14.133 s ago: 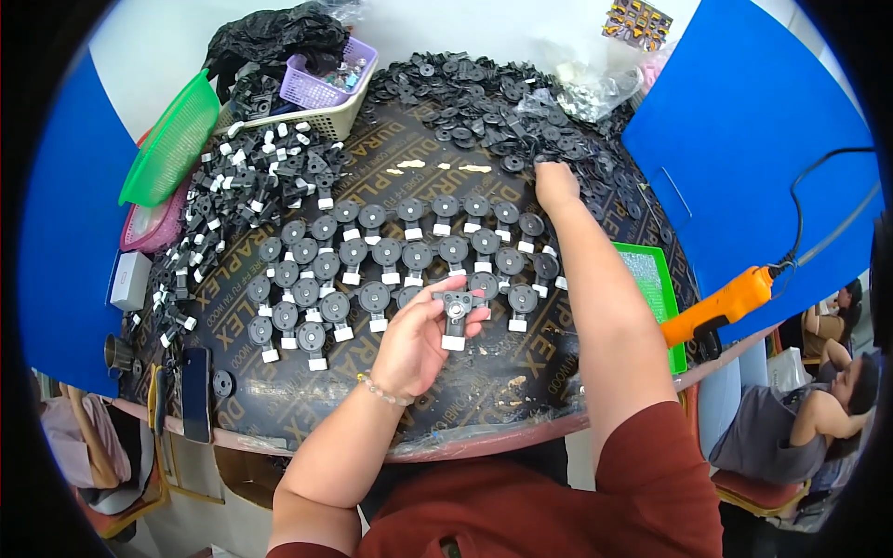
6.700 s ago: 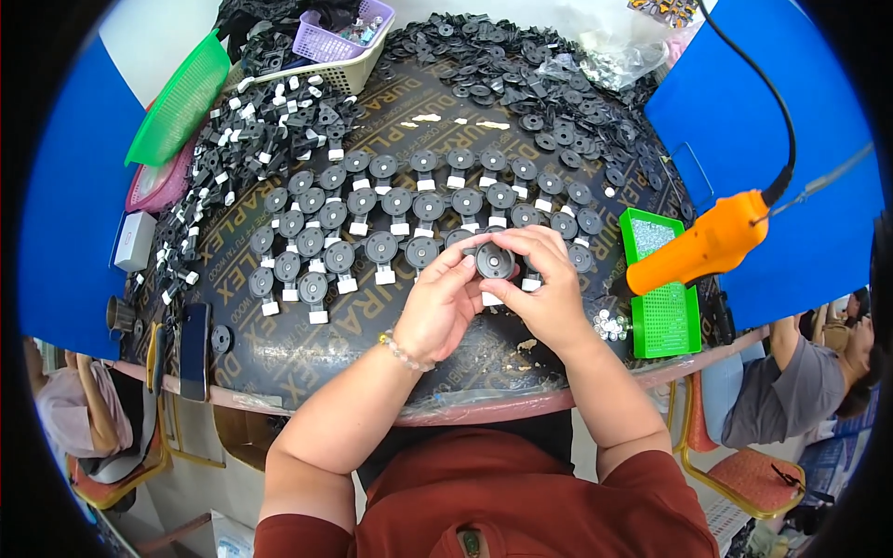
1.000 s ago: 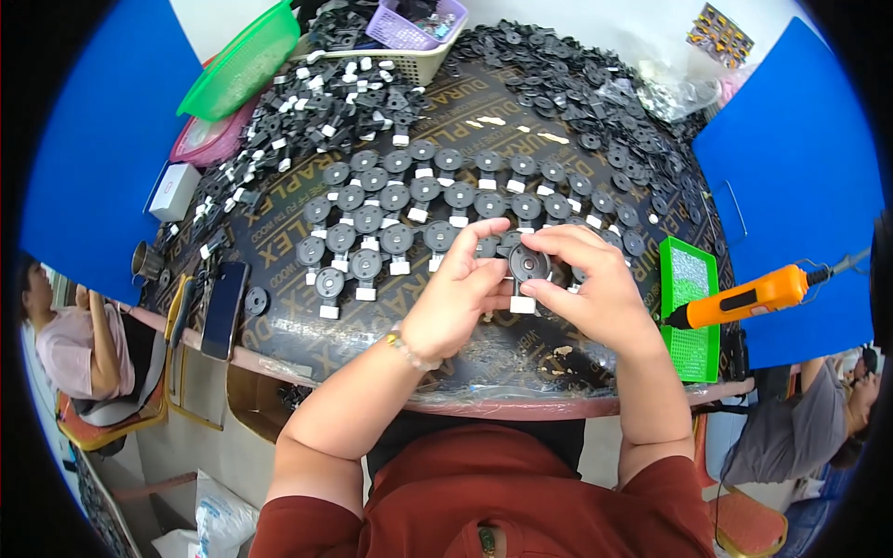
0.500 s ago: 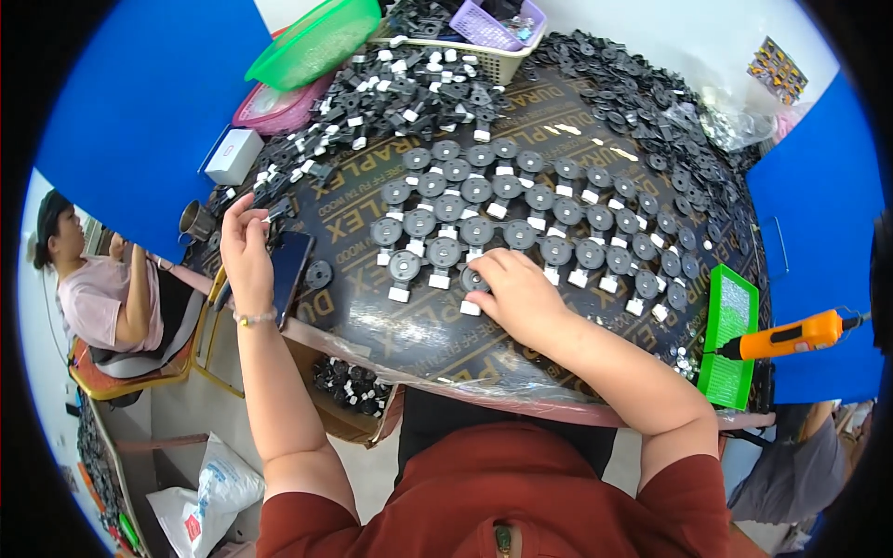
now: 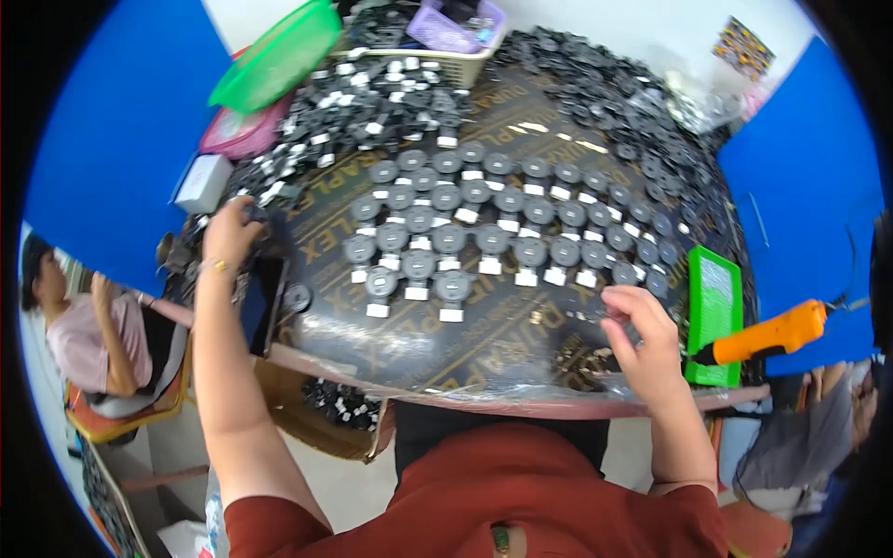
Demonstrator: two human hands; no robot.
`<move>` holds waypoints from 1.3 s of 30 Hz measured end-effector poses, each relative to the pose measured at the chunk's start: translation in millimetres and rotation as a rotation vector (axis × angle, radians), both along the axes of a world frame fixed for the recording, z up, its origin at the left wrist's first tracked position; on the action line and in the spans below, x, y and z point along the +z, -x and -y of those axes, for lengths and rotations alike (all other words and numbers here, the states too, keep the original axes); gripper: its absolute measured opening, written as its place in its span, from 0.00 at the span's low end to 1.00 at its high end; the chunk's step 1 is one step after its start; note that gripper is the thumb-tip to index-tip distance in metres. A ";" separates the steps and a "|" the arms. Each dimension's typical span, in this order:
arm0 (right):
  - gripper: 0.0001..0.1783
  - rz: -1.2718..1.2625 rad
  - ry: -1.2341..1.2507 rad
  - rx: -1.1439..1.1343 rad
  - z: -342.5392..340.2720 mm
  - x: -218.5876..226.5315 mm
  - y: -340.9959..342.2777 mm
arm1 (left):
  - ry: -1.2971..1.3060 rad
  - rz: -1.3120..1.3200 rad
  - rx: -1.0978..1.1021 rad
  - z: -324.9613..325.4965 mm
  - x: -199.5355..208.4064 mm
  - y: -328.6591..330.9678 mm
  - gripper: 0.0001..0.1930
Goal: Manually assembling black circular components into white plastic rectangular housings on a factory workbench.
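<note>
Half a second ago the right hand lay on the rows. It has since drawn back to the near right edge, and the left hand stays far out at the left edge. We judge that no disc is being worked at this moment.

1. The right hand (image 5: 642,337) has its fingers loosely apart and clamps nothing.
   - Just left of it lies one scatter of small metal bits (image 5: 579,352).
   - Just right of it lies one flat green plastic tray (image 5: 714,279).
   - Beyond the tray hangs one orange power screwdriver (image 5: 774,333).
2. Ahead of the right hand and to its left, the round black discs with white tabs (image 5: 449,240) stand in four bent rows. There are three discs in the nearest row. We estimate about forty in all, since the lens curve blurs the far ones.
3. The left hand (image 5: 230,234) is curled into one heap of loose black-and-white parts (image 5: 363,88). We cannot tell whether it grips a piece.
4. Beyond the heap stand one green plastic basket (image 5: 279,56) and one purple tray (image 5: 446,26).
</note>
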State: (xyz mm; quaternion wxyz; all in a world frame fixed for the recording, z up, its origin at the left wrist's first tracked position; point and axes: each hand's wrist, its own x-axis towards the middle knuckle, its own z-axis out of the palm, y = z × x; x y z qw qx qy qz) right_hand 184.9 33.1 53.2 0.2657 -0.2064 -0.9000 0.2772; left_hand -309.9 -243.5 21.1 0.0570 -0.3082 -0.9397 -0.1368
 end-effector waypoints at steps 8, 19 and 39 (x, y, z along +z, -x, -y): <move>0.19 0.246 -0.176 -0.291 -11.8 -29.7 -86.8 | -1.275 0.949 -0.618 -120.1 61.6 -194.0 0.24; 0.03 0.397 -0.327 -0.262 -38.5 -67.0 -86.0 | -1.094 1.824 -0.541 -242.2 -18.2 -324.1 0.20; 0.04 -0.046 0.029 -0.086 -70.7 -14.2 -23.8 | -0.869 1.791 -0.626 -237.8 -34.2 -331.3 0.23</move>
